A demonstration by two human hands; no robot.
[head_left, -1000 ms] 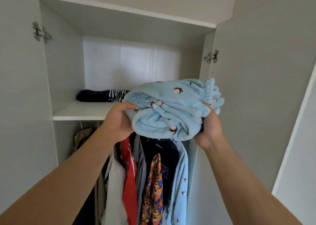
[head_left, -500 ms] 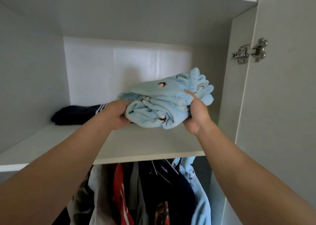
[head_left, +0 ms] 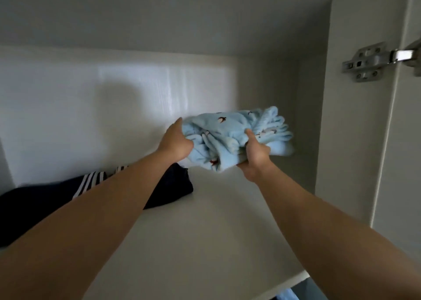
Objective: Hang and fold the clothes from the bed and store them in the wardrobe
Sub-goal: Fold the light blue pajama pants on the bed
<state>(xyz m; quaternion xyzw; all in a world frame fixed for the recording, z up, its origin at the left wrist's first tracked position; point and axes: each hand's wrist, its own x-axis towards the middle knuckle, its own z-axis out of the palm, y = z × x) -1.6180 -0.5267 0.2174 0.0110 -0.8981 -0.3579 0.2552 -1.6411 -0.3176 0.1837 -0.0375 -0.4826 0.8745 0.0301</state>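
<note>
Folded light-blue fleece garment [head_left: 232,138] held at the rear right of the wardrobe shelf [head_left: 216,220]; release not yet made.

Left hand [head_left: 176,143] grips the bundle's left end and right hand [head_left: 255,156] its near right side, thumb pressed into the top; the other fingers are hidden under the cloth. Cannot tell whether the underside touches the shelf. Risks, as judged: the folds look loose and bulky, so letting go before the weight settles could let the stack slump or spring open. Pushing further would crumple it against the back panel [head_left: 91,117]. The left forearm crosses just over the navy striped garment [head_left: 177,183]; a low withdrawal could drag that piece forward.
</note>
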